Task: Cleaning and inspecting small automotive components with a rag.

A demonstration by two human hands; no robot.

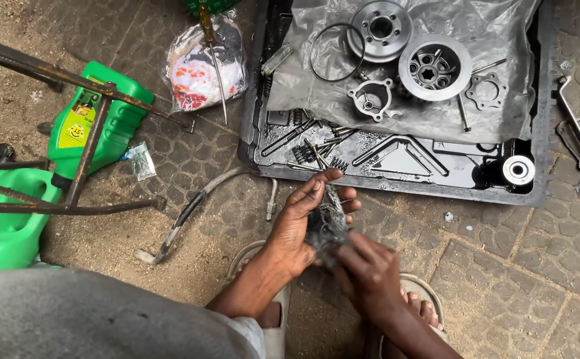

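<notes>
Closest to me, my right hand (368, 274) and left hand (301, 223) are both closed around a small, dark, greasy metal part (326, 225), held above the paving just short of the black plastic tray (396, 174). Farther back, on the grey plastic sheet (503, 33), lies a round silver metal hub (434, 67).

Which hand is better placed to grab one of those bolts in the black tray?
Probably the left hand. Its fingertips sit just short of the black tray rim, near the bolts, while the right hand is lower, gripping the dark greasy part.
</notes>
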